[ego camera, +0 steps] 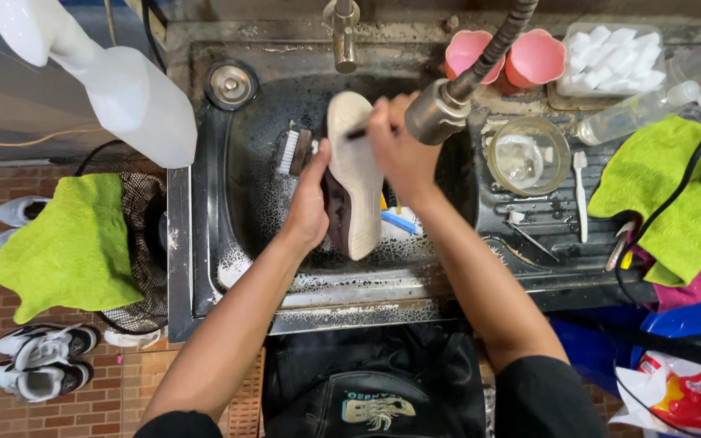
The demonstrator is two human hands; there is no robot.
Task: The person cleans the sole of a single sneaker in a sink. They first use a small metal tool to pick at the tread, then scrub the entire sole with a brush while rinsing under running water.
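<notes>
My left hand is closed around a shoe, sole up, over the sink. My right hand is closed on a small brush touching the sole. The wet shoe could slip and drop

A: Background rundown?
B: Dark steel sink, grimy, flecked with foam. Drainboard worktop runs right of the grip.
A: Floor?
B: Red brick pavers, lower left of the grip. White sneakers lined up there.
A: Anything else left?
B: Black mesh basket beside the sink, green towel draped over it.
A: Above?
B: Tap at the back rim, dirty wall ledge behind it.
A: Light?
B: Even, bright, soft shadows.
</notes>
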